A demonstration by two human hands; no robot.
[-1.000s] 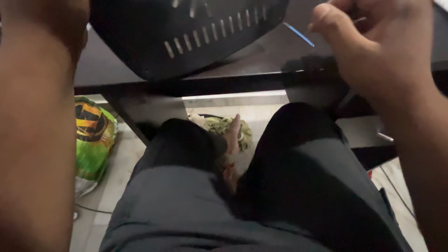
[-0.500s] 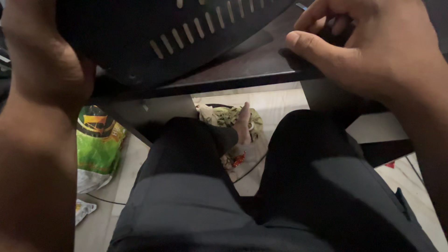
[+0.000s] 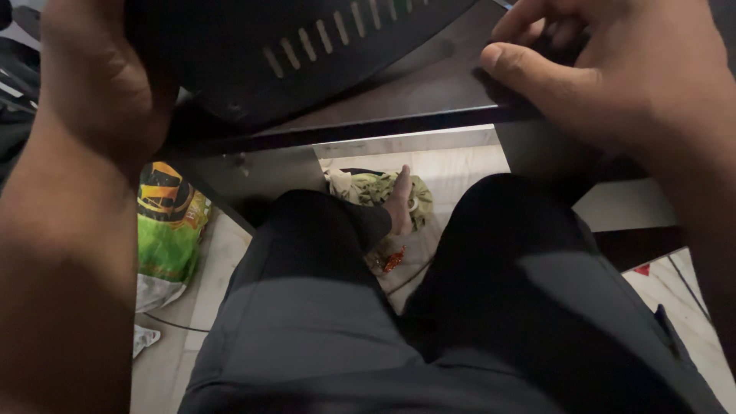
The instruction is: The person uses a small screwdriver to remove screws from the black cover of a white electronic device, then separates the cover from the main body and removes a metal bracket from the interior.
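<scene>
Gripping the black vented casing (image 3: 307,54) at upper left, the left hand (image 3: 100,84) steadies it; right hand (image 3: 613,69) fingers curl loosely on the worktop (image 3: 429,92), holding nothing visible; repositioning needs care.

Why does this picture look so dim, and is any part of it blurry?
Head view: the black vented device and dark desk sit in deep shadow; the pale floor catches the light; the left hand and right hand, close to the lens, look soft and oversized.
</scene>
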